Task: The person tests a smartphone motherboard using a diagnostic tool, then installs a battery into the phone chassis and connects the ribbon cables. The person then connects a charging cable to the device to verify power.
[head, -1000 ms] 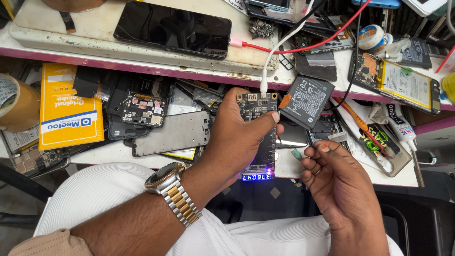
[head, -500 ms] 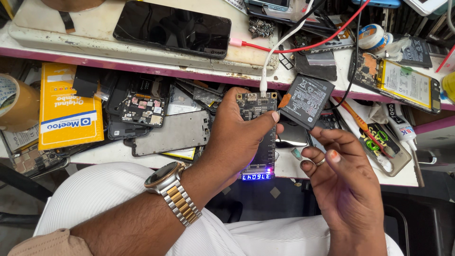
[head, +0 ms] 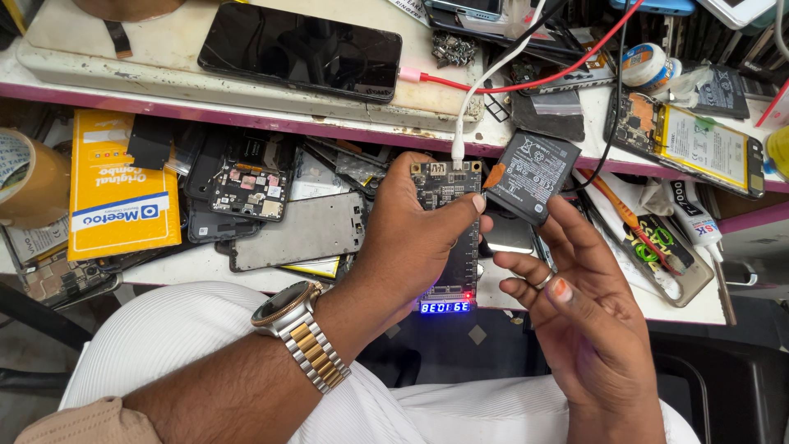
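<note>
My left hand (head: 411,238), with a metal watch (head: 288,308) on its wrist, grips a long dark circuit board (head: 448,185). A blue number display (head: 445,307) glows at the board's near end, and a white cable (head: 472,99) is plugged into its far end. My thumb tip presses the orange connector tab (head: 494,175) of a black phone battery (head: 532,174) against the board's right edge. My right hand (head: 583,321) is beside the board with its fingers spread, and the fingertips reach the battery's lower edge. It holds nothing.
A black phone (head: 300,49) lies on the white upper shelf with a red cable (head: 526,82). Phone frames and boards (head: 271,205), a yellow box (head: 119,185) and a tape roll (head: 29,177) crowd the left. An opened phone (head: 699,144), a glue tube (head: 694,222) and an orange-handled screwdriver (head: 612,201) lie to the right.
My right hand has opened from a pinch around a small green-tipped tool and risen toward the battery. The left hand and the board stay put.
</note>
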